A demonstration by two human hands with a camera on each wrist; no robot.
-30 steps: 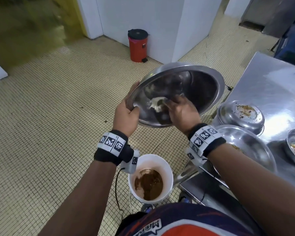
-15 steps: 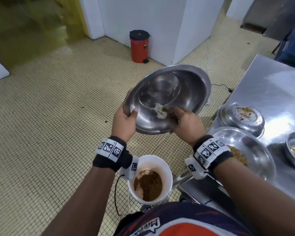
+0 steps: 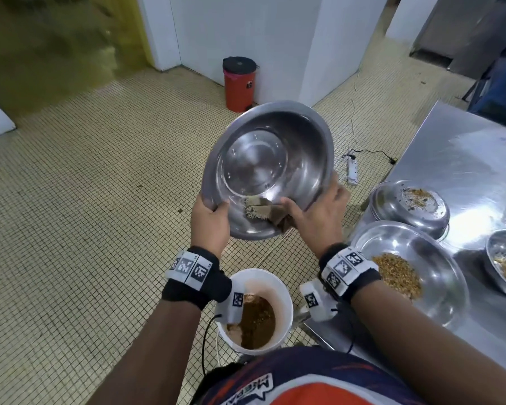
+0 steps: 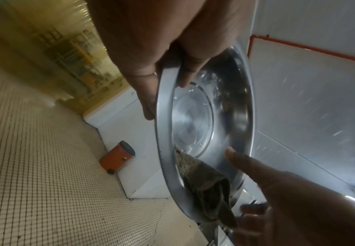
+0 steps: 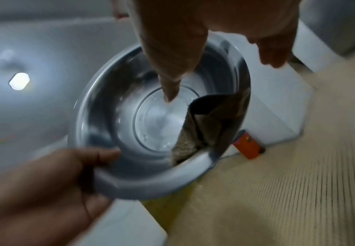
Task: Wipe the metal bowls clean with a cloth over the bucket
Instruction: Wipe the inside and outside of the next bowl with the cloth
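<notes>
Showing bucket (image 3: 287,290) in head view only

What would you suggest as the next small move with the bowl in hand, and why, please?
Probably set the held bowl down on the steel table and pick up a dirty one. Its inside looks clean and shiny, with the cloth drawn to the near rim by the right hand, while the bowl with crumbs waits. The left hand grips the rim.

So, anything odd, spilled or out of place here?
Little stands out. A white power strip lies on the tiled floor near the wet wiping; otherwise the held bowl sits tilted above the bucket.
</notes>
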